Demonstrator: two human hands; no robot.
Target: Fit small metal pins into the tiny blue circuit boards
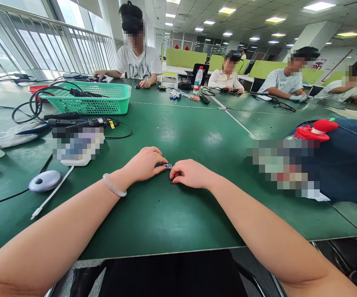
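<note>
A small dark piece with pale markings, which looks like a tiny circuit board, sits just above the green table. My left hand, with a pale bangle at the wrist, pinches it between thumb and fingers. Close by on the right, my right hand has its fingers curled and thumb drawn in, almost touching the board's right end. A tiny dark bit shows at its fingertips; I cannot make out what it is.
On the left are a green basket with cables, a white power bank-like device with a cord, and a grey oval puck. A dark blue bag lies right. A bottle stands farther back; several people sit around the table.
</note>
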